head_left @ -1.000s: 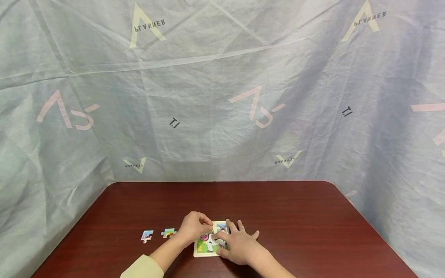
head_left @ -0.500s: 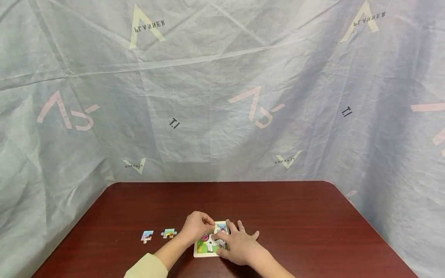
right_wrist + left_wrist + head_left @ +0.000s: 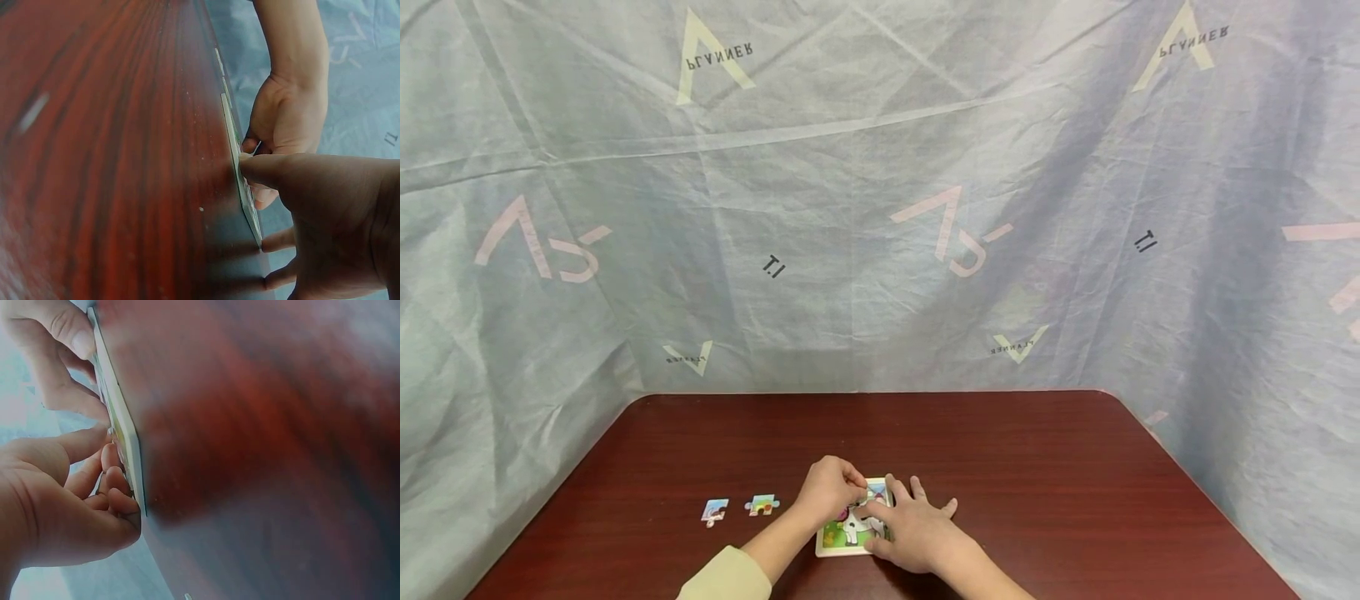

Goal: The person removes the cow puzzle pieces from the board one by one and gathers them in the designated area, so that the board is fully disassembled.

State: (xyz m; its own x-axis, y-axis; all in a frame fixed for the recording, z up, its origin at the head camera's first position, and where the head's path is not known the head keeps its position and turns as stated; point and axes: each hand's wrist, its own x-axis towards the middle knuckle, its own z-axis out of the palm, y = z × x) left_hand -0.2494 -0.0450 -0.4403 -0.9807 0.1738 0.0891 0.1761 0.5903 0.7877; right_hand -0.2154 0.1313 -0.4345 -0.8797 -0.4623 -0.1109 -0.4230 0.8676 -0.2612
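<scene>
A framed jigsaw puzzle with a cow picture (image 3: 853,533) lies on the table, its pale rim (image 3: 842,552) showing at the near side. Over its upper left part, my left hand (image 3: 832,492) pinches a puzzle piece between thumb and fingers; the fingers hide most of the piece. In the left wrist view the curled fingers of that left hand (image 3: 81,494) sit right at the puzzle's edge. My right hand (image 3: 919,531) rests with spread fingers across the puzzle's right side, covering part of the cow. Its thumb lies at the near rim of the frame (image 3: 232,134).
Two loose puzzle pieces lie to the left of the frame: a blue and pink one (image 3: 715,512) and a multicoloured one (image 3: 763,505). The dark red table (image 3: 1000,450) reaches back to a grey cloth (image 3: 850,325) with printed letters.
My left hand has shifted slightly to the right over the puzzle, still pinching the piece. The right hand and the loose pieces stay where they were.
</scene>
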